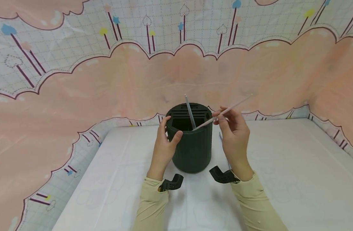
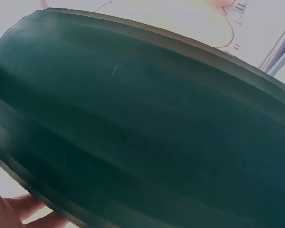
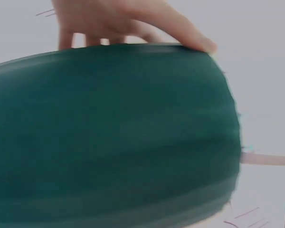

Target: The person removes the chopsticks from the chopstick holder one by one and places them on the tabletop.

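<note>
A dark green round holder with a slotted top stands upright on the table; its ribbed side fills much of both wrist views. My left hand grips its upper left side, thumb at the front rim. In the right wrist view, that left hand lies along the holder's edge. My right hand pinches a thin pale pink stick. The stick slants down to the left, its lower end at the holder's front opening. A pale blue-grey stick leans inside that opening. The lower ends inside are hidden.
Bluish and purple sticks lie on the table beside the holder, partly behind my right hand in the head view. The white-covered table meets a printed pink backdrop. Black wrist mounts sit on both sleeves.
</note>
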Demonstrator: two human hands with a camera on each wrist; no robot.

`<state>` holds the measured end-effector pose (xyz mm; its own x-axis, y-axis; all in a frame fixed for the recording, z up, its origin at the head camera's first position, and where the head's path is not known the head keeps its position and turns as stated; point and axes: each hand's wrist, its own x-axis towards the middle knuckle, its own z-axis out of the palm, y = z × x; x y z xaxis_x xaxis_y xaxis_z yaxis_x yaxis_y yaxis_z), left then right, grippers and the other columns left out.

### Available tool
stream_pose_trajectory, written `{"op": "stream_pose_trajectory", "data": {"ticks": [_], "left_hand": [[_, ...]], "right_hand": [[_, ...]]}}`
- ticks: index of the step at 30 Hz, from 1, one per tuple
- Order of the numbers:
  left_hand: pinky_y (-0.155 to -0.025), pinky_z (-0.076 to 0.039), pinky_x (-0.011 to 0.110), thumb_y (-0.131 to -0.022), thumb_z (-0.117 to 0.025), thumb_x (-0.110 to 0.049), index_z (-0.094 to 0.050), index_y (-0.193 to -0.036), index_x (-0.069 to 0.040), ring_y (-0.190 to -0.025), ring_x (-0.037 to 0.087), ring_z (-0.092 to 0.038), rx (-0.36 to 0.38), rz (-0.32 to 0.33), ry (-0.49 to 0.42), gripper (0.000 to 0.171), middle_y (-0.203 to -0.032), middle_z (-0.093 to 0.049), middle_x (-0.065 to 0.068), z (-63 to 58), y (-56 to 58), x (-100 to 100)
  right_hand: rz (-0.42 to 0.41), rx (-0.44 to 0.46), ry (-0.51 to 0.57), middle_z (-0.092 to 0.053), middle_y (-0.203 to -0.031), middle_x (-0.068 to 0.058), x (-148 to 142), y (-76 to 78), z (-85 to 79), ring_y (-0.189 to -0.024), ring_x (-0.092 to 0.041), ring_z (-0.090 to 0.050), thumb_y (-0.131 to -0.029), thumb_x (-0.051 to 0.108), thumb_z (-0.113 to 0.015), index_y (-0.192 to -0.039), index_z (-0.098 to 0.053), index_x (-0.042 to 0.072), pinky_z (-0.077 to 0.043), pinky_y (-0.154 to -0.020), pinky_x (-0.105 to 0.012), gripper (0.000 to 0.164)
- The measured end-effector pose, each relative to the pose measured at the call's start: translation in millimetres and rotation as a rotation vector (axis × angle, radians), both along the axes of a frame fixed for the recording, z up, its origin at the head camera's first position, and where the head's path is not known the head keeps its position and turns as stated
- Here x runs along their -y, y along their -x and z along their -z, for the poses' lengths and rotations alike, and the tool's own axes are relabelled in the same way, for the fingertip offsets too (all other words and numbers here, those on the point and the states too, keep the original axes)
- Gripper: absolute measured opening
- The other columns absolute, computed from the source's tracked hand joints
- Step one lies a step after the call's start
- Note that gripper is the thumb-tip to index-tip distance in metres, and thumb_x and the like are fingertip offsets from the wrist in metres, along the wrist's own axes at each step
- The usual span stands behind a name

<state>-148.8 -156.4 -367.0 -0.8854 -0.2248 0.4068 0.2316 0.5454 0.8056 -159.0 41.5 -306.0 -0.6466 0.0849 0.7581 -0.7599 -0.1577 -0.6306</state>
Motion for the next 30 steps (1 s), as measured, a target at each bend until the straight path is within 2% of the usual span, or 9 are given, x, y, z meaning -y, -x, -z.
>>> {"op": "stream_pose_trajectory", "data": {"ticks": [3, 8, 16, 19, 22, 24, 27, 30], "left_hand": [[-0.094, -0.033, 0.050, -0.081, -0.049, -0.060, -0.022, -0.135, -0.042, -0.124, 0.026, -0.031, -0.005, -0.002, 0.000, 0.064, -0.144, -0.019, -0.007, 0.5, 0.0, 0.1], [-0.094, -0.033, 0.050, -0.080, -0.050, -0.060, -0.022, -0.134, -0.043, -0.124, 0.026, -0.031, -0.003, -0.009, 0.001, 0.063, -0.144, -0.019, -0.007, 2.4, -0.6, 0.2], [-0.093, -0.034, 0.050, -0.080, -0.049, -0.061, -0.023, -0.135, -0.041, -0.124, 0.027, -0.031, -0.023, -0.001, 0.005, 0.064, -0.144, -0.019, -0.005, 4.0, 0.4, 0.4], [-0.093, -0.033, 0.049, -0.080, -0.049, -0.062, -0.023, -0.135, -0.041, -0.124, 0.026, -0.031, -0.017, -0.002, 0.005, 0.065, -0.144, -0.019, -0.006, 3.9, 1.0, -0.4], [-0.093, -0.033, 0.050, -0.080, -0.049, -0.062, -0.022, -0.135, -0.042, -0.124, 0.026, -0.032, -0.018, -0.005, 0.003, 0.064, -0.144, -0.019, -0.006, 3.8, 1.3, -0.9], [-0.093, -0.033, 0.050, -0.080, -0.049, -0.062, -0.022, -0.135, -0.042, -0.124, 0.026, -0.031, -0.018, -0.004, 0.002, 0.064, -0.144, -0.020, -0.006, 3.8, 1.4, -1.0], [-0.093, -0.033, 0.050, -0.080, -0.049, -0.062, -0.022, -0.135, -0.042, -0.124, 0.027, -0.032, -0.021, -0.003, 0.001, 0.064, -0.144, -0.020, -0.005, 4.0, 1.6, -1.4], [-0.093, -0.033, 0.050, -0.080, -0.049, -0.062, -0.022, -0.135, -0.041, -0.124, 0.028, -0.031, -0.021, -0.003, 0.000, 0.065, -0.144, -0.020, -0.004, 4.2, 1.9, -1.6]], "right_hand": [[-0.017, -0.007, 0.104, -0.058, -0.093, -0.021, -8.5, 3.8, -0.5, -0.085, -0.027, -0.057, -0.087, -0.004, -0.051, -0.112, -0.052, -0.006, -0.049, -0.073, -0.028, 0.024], [-0.150, 0.050, 0.379, -0.056, -0.092, -0.023, -24.5, 20.4, 5.8, -0.087, -0.032, -0.057, -0.087, -0.004, -0.052, -0.111, -0.050, -0.007, -0.049, -0.075, -0.033, 0.024], [-0.285, 0.117, 0.759, -0.052, -0.088, -0.024, -58.4, 42.7, 12.0, -0.078, -0.034, -0.058, -0.082, -0.005, -0.059, -0.111, -0.047, -0.011, -0.050, -0.074, -0.039, 0.033], [-0.289, 0.121, 0.815, -0.051, -0.087, -0.024, -69.6, 46.8, 12.6, -0.075, -0.033, -0.058, -0.080, -0.006, -0.060, -0.110, -0.048, -0.011, -0.051, -0.070, -0.038, 0.033], [-0.258, 0.145, 0.744, -0.053, -0.087, -0.024, -77.0, 49.8, 14.7, -0.075, -0.032, -0.058, -0.081, -0.005, -0.061, -0.111, -0.049, -0.011, -0.051, -0.069, -0.037, 0.033], [-0.219, 0.186, 0.628, -0.055, -0.087, -0.023, -79.3, 51.7, 17.8, -0.076, -0.031, -0.058, -0.082, -0.003, -0.060, -0.111, -0.051, -0.009, -0.051, -0.068, -0.035, 0.031], [-0.142, 0.276, 0.355, -0.058, -0.088, -0.019, -79.0, 55.3, 24.1, -0.080, -0.028, -0.058, -0.084, 0.002, -0.059, -0.112, -0.054, -0.004, -0.051, -0.068, -0.030, 0.029], [-0.022, 0.353, 0.026, -0.060, -0.091, -0.014, -75.8, 60.5, 32.2, -0.083, -0.022, -0.059, -0.087, 0.011, -0.058, -0.114, -0.056, 0.004, -0.050, -0.069, -0.025, 0.028]]}}
